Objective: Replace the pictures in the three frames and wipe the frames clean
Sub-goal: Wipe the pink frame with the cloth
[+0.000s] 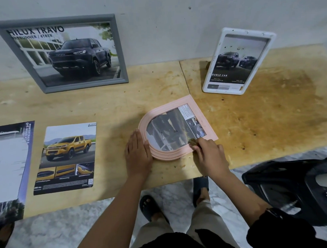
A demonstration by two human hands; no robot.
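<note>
**Wiping the pink frame: brace it, work the lower edge**

The pink frame lies flat at the centre of the picture, on the wooden board, with its arched end toward the lower left. My left hand is released, with straight fingers laid against the outside of the arch. My right hand pinches a brownish wad in its fingertips, right on the lower edge of the pane.

I judge this to be the wiping step. To do it well, I would brace the arch firmly with the left palm so the frame cannot skate. I would wipe in short strokes from the rim inward, pressing lightly because the pane may flex. I would also follow the grooves of the arch, where grime is likely to collect.

I cannot tell what the wad is: it could be cloth, sponge or lifted dirt. The picture under the pane is murky and its subject unreadable. I cannot say whether this frame's picture has been swapped.

The grey frame at upper left and the white frame at upper right lean on the wall. The white one is speckled. At lower left lies a yellow truck print, and the sheet beside it is cut off by the picture's edge.
</note>
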